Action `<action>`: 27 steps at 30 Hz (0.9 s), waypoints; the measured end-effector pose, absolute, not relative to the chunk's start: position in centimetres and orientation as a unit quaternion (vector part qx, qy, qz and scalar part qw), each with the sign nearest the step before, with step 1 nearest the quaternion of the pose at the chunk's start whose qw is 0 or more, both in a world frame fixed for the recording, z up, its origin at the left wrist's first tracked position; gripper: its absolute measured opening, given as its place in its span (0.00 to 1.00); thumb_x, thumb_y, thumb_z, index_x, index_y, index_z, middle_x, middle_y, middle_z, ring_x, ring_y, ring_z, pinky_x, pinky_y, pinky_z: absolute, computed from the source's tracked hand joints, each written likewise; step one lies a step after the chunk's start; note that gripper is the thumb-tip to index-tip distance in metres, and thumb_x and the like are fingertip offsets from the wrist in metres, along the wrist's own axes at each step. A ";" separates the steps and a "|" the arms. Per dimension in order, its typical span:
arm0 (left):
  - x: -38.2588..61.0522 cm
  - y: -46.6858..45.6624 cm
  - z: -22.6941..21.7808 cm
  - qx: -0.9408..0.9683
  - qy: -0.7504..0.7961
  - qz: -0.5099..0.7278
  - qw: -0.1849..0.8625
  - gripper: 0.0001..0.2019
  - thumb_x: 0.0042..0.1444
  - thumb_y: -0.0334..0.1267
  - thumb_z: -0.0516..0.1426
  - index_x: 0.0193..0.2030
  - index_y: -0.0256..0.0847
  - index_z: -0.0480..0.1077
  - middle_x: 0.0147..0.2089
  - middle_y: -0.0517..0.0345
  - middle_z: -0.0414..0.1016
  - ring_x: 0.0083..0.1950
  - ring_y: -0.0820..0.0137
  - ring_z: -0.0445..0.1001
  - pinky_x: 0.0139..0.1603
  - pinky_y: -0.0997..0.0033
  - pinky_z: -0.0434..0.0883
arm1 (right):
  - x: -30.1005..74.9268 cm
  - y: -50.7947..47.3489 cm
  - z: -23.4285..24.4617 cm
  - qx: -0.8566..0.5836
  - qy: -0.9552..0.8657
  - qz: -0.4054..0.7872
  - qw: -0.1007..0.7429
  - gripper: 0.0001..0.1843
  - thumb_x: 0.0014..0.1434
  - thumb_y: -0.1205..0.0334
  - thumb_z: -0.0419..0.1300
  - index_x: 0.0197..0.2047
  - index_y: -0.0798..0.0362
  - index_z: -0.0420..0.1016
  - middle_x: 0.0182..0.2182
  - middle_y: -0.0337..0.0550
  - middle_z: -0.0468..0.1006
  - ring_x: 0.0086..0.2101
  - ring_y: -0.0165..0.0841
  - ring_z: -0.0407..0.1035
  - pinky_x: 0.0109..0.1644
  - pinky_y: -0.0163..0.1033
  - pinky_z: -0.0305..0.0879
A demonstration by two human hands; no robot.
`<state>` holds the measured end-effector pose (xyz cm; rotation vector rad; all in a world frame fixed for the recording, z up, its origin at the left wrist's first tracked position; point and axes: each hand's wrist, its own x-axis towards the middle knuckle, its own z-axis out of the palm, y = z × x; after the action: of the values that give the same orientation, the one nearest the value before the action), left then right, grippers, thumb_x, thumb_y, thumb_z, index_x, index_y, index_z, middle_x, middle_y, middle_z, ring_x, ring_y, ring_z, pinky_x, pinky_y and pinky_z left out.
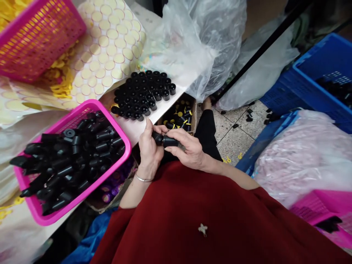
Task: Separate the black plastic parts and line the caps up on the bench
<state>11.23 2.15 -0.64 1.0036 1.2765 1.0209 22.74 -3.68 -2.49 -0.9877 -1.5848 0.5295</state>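
My left hand (148,148) and my right hand (189,148) meet in front of my red top, both closed on a small black plastic tube part (166,140) held sideways between them. The left fingers grip its left end, the right fingers wrap its right end. To the left, a pink basket (122,128) on the table is full of loose black tube parts (74,154). Just beyond my hands, a cluster of black caps (144,93) stands upright in rows on the white table.
A cardboard box (194,110) with black and yellow parts sits below the table edge. A sheet of round stickers (110,40), another pink basket (38,36), clear plastic bags (198,40), a blue crate (321,73) and a bagged bundle (302,154) surround me.
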 end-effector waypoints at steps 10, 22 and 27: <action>12.9 1.3 -1.8 0.449 0.538 0.476 0.531 0.21 0.60 0.56 0.54 0.26 0.41 0.68 0.30 0.56 0.74 0.33 0.71 0.73 0.39 0.70 0.71 | 23.5 -3.2 -5.2 -0.463 -0.692 0.203 0.516 0.20 0.63 0.64 0.58 0.58 0.55 0.69 0.51 0.55 0.77 0.53 0.43 0.73 0.57 0.51 0.74; 10.8 0.5 -3.8 0.632 0.461 0.396 0.481 0.33 0.52 0.57 0.62 0.62 0.47 0.65 0.68 0.44 0.61 0.70 0.54 0.60 0.68 0.52 0.61 | 24.9 2.0 -6.5 -0.568 -0.697 0.173 0.402 0.09 0.59 0.64 0.58 0.43 0.54 0.73 0.42 0.51 0.72 0.42 0.42 0.67 0.46 0.50 0.71; 4.5 0.3 1.6 0.715 0.470 0.432 0.286 0.14 0.51 0.44 0.66 0.46 0.49 0.75 0.55 0.51 0.73 0.56 0.58 0.73 0.57 0.56 0.72 | 24.3 8.0 -9.4 -0.590 -0.598 0.231 0.490 0.10 0.55 0.63 0.59 0.43 0.53 0.71 0.42 0.49 0.74 0.43 0.40 0.70 0.50 0.47 0.68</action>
<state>4.55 0.26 1.64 1.9104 1.2560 1.1553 24.32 8.03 -9.44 -1.4332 -1.4530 0.5622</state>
